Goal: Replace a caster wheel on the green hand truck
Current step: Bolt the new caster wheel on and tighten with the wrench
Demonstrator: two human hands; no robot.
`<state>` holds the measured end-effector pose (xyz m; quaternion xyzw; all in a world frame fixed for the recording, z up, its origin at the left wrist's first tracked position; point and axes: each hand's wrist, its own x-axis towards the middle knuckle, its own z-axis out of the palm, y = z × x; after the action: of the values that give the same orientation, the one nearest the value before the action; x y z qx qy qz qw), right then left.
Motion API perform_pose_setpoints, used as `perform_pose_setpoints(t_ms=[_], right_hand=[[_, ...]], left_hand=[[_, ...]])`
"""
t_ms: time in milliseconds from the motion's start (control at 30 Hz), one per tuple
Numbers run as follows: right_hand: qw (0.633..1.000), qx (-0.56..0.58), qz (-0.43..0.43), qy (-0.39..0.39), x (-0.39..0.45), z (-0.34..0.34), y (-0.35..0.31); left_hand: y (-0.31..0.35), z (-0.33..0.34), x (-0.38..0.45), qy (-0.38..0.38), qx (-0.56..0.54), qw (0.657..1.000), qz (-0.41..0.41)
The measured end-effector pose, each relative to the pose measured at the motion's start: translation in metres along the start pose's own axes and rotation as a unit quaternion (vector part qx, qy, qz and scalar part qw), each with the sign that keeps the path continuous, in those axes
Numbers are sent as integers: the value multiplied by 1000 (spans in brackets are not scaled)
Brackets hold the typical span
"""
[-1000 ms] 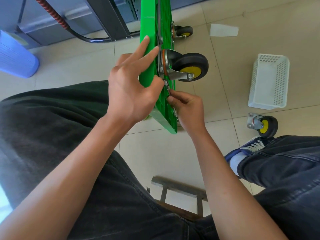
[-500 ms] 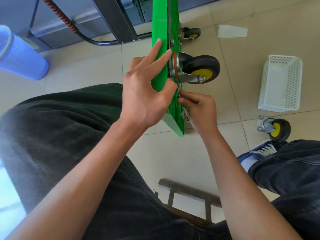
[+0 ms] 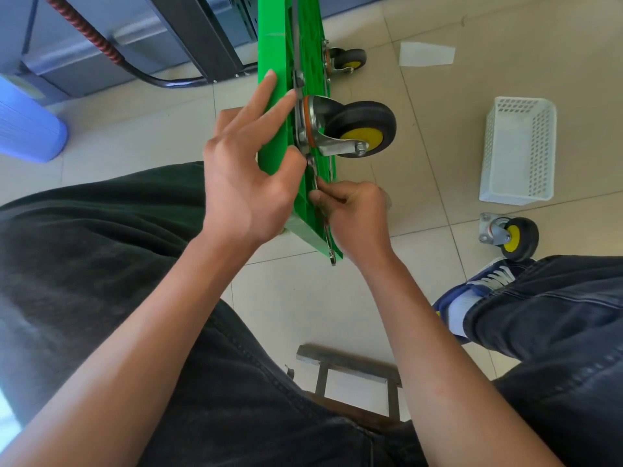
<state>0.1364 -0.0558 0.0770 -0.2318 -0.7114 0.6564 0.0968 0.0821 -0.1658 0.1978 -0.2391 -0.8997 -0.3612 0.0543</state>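
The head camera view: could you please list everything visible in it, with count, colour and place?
hand truck: one, green, on edge, centre.
mounted casters: two, black with yellow hubs, on the truck; the second sits farther back.
loose caster: one, same colours, floor at right.
wrench: one, metal, at the near caster's plate.
basket: one, white, floor at right.
bin: one, blue, far left.
paper scrap: one, white, floor at top.
stool: one, metal and wood, below.
left hand: steadies the truck.
right hand: grips the wrench.
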Motion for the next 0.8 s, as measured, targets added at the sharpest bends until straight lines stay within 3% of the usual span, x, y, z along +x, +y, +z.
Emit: perform_pose_setpoints(t_ms=[100,200,500,800], right_hand=[[998,-68,-11,7,-1,-5,-13],[997,-69,34,-24,-2,-11,-33],[964,158,191,-95,7,-28,-67],[972,71,181,-129,2,-58,-52]], left_hand=[[0,0,-1,0,0,1000,3],[0,0,-1,2,3,1000,3],[-1,-1,0,-5,5,1000,7],[0,0,2,-10,6,1000,11]])
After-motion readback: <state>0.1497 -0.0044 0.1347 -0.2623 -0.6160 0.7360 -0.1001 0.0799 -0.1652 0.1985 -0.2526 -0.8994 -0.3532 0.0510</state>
